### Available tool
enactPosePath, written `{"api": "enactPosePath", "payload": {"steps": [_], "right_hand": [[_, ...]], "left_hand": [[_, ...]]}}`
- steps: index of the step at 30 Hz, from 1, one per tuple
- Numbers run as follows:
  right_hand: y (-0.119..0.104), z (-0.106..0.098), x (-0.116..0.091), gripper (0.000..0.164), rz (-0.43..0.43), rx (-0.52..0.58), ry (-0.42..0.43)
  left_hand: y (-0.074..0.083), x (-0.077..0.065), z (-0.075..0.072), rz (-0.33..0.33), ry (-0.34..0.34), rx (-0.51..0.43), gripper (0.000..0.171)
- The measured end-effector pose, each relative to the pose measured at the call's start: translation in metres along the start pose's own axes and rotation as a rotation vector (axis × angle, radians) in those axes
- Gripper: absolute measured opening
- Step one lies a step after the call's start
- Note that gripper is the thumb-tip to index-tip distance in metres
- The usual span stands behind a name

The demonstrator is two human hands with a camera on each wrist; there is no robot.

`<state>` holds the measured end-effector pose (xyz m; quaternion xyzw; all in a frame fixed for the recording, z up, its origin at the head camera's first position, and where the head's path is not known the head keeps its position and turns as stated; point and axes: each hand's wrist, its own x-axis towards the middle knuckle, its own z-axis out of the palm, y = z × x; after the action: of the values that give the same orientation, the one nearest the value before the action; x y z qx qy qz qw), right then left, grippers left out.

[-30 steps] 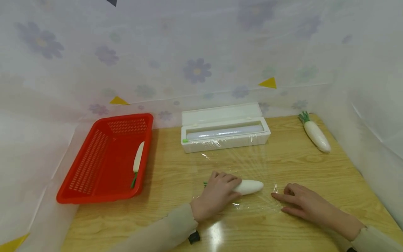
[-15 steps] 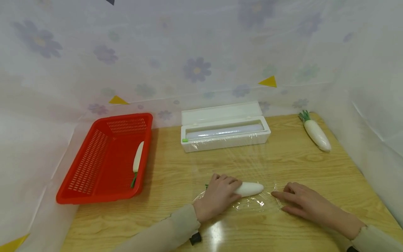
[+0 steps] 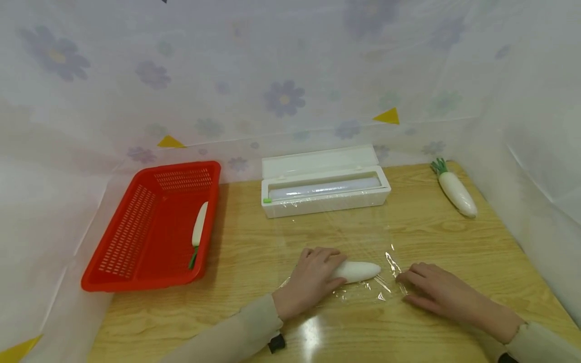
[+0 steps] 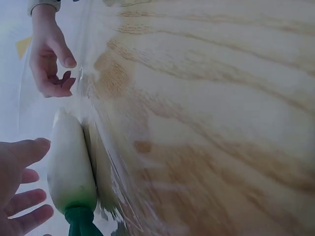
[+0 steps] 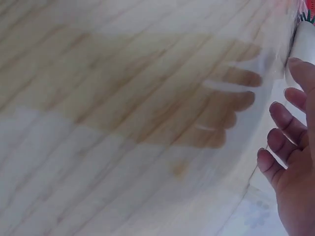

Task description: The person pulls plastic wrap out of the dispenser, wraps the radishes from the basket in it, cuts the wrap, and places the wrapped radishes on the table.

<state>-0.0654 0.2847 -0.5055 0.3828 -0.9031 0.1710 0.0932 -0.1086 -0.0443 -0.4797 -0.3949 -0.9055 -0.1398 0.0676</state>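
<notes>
A white daikon radish (image 3: 358, 271) with a green stem end lies on a sheet of cling film (image 3: 338, 232) drawn forward from a roll in a white dispenser box (image 3: 327, 204). My left hand (image 3: 310, 280) is over the radish's stem half and hides the stem in the head view. In the left wrist view its fingers are loosely spread right beside the radish (image 4: 72, 162), the thumb tip at its side. Beyond the radish's tip, my right hand (image 3: 442, 292) hovers at the film's crinkled right edge, its fingers (image 5: 283, 123) relaxed and apart.
At the left, a red plastic basket (image 3: 147, 283) contains a white-bladed knife (image 3: 198, 227) with a green handle. Another daikon radish (image 3: 457, 194) lies at the back right. The box's lid (image 3: 320, 160) stands raised near the flowered backdrop (image 3: 227, 75).
My left hand has shifted slightly left along the radish. The right fingers have drawn back a little from the film's edge, and the glints and creases there have changed.
</notes>
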Motion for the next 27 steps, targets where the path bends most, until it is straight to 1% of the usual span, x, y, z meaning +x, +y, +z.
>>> {"api": "enactPosePath", "payload": {"steps": [1,3,5,6,7,8,10,11,12,13,14,17,20,23,25,27], "right_hand": [[0.000,0.000,0.001,0.038,-0.012,-0.001,0.003],[-0.002,-0.001,0.004,0.036,-0.057,-0.006,0.013],[-0.005,-0.001,0.009,0.032,-0.127,-0.027,0.021],[-0.007,-0.001,0.011,0.031,-0.178,-0.035,0.034],[-0.009,-0.002,0.014,0.029,-0.225,-0.050,0.041],[-0.011,-0.002,0.016,0.026,-0.274,-0.068,0.050],[-0.016,-0.002,0.020,0.020,-0.352,-0.108,0.065],[-0.018,-0.001,0.022,0.016,-0.383,-0.122,0.076],[-0.019,-0.001,0.022,0.014,-0.394,-0.140,0.063],[-0.021,0.000,0.023,0.015,-0.405,-0.162,0.059],[-0.021,0.000,0.023,0.021,-0.414,-0.185,0.057],[-0.023,0.003,0.025,0.039,-0.414,-0.252,0.037],[-0.024,0.006,0.027,0.044,-0.402,-0.310,0.033],[-0.025,0.010,0.030,0.040,-0.361,-0.312,0.035],[-0.026,0.011,0.032,0.032,-0.314,-0.261,0.045],[-0.026,0.009,0.033,0.018,-0.260,-0.177,0.069]], "left_hand": [[-0.001,-0.002,-0.002,0.012,0.020,0.003,0.048],[-0.002,-0.009,-0.004,0.059,0.062,0.007,0.039],[-0.003,-0.018,-0.008,0.132,0.097,0.007,0.026],[-0.003,-0.024,-0.010,0.171,0.103,0.018,0.020],[-0.003,-0.030,-0.012,0.210,0.100,0.027,0.014],[-0.003,-0.036,-0.014,0.241,0.083,0.042,0.010],[-0.004,-0.047,-0.016,0.279,0.048,0.080,0.005],[-0.006,-0.052,-0.016,0.284,0.027,0.099,0.006],[-0.008,-0.057,-0.015,0.284,0.011,0.114,0.006],[-0.010,-0.060,-0.014,0.280,-0.005,0.121,0.007],[-0.012,-0.063,-0.013,0.273,-0.021,0.127,0.007],[-0.018,-0.070,-0.007,0.255,-0.038,0.126,0.012],[-0.020,-0.072,-0.004,0.236,-0.048,0.124,0.016],[-0.020,-0.072,-0.003,0.228,-0.042,0.121,0.019],[-0.020,-0.071,-0.003,0.228,-0.041,0.118,0.020],[-0.020,-0.070,-0.003,0.226,-0.044,0.113,0.021]]}}
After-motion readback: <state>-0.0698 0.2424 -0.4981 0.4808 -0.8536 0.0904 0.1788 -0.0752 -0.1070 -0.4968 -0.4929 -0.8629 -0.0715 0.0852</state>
